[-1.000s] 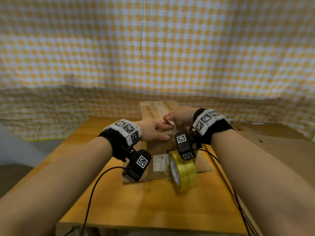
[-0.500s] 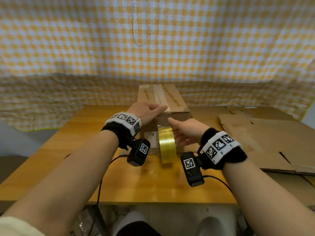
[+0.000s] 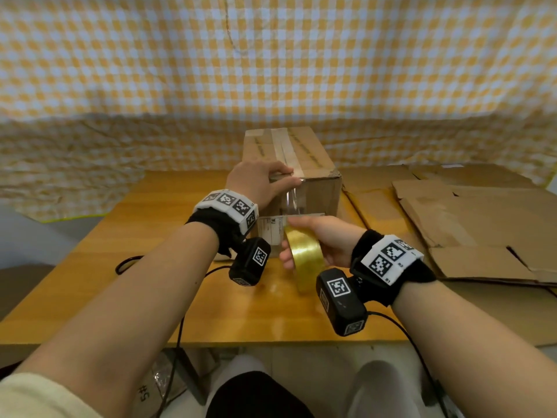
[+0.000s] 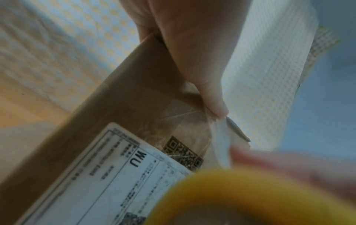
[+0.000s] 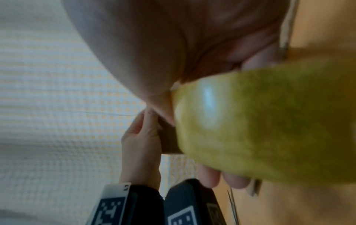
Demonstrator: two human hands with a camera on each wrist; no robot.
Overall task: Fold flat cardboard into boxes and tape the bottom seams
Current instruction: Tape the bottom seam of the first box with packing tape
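A: Left hand (image 3: 260, 182)?
B: Flat, fingers straight, pressing tape onto box (image 3: 313, 188) top edge.
A: Right hand (image 3: 327, 239)?
B: Curled round tape roll (image 3: 304, 256), just below left, above bench (image 3: 150, 267).

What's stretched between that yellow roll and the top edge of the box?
A strip of clear tape runs from the tape roll in the right hand up the box to the left hand, seen in the head view.
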